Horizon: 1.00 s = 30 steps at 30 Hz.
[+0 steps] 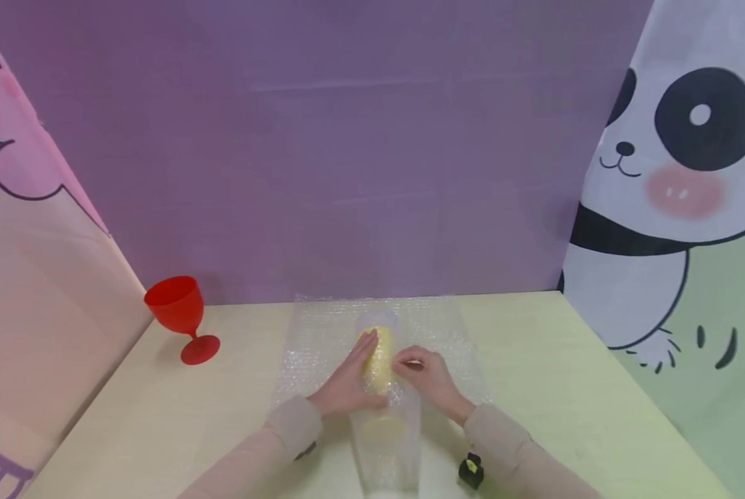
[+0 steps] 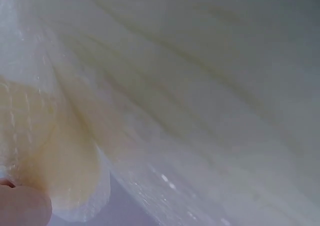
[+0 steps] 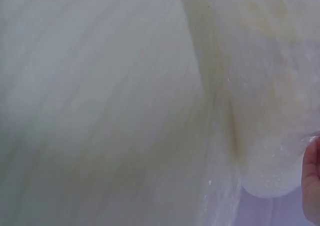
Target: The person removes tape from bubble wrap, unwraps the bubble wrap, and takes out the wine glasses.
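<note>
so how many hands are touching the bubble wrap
2: the left hand rests on the wrapped yellow object; the right hand pinches the bubble wrap at its right side. Neither is hidden.

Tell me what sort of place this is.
Probably a small staged recording booth rather than a lived-in room: a plain purple backdrop and a panda-printed panel stand along the back and right of a pale tabletop.

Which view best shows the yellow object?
The head view: the yellow object reads as one long shape between the left hand and right hand. Left wrist shows only a cropped part; right wrist, a pale, hazy one.
</note>
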Motion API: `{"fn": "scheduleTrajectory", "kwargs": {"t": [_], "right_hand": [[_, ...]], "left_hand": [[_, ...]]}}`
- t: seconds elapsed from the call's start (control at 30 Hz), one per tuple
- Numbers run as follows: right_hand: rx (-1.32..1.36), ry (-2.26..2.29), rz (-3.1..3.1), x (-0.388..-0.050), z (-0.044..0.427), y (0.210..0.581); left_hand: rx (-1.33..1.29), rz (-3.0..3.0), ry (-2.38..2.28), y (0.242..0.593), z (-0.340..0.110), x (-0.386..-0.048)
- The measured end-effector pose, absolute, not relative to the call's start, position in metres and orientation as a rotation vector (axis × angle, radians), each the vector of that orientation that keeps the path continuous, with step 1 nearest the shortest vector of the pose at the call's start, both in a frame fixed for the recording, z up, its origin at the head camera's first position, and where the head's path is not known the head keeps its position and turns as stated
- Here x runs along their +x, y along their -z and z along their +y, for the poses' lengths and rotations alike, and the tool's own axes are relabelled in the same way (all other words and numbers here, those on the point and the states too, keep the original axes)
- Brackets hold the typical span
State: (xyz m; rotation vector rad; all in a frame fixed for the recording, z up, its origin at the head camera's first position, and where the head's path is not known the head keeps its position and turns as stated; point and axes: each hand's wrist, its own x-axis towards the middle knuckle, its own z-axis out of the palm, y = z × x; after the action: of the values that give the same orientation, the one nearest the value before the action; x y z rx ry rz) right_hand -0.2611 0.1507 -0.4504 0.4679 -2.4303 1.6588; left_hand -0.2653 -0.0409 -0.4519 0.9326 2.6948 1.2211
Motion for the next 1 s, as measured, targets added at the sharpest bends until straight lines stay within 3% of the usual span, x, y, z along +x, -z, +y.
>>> {"fn": "scheduleTrajectory", "kwargs": {"t": [0.4,1.0], "right_hand": [[0.502,-1.658,-2.454,-0.256,0.164,0.445],[0.272,-1.470,-2.612,-0.251,0.213,0.449]], "left_hand": [[0.933,2.677,-1.242,0.452,-0.044,-0.265],[0.946,2.683,-1.213,0.451,-0.045,-0.265]]}}
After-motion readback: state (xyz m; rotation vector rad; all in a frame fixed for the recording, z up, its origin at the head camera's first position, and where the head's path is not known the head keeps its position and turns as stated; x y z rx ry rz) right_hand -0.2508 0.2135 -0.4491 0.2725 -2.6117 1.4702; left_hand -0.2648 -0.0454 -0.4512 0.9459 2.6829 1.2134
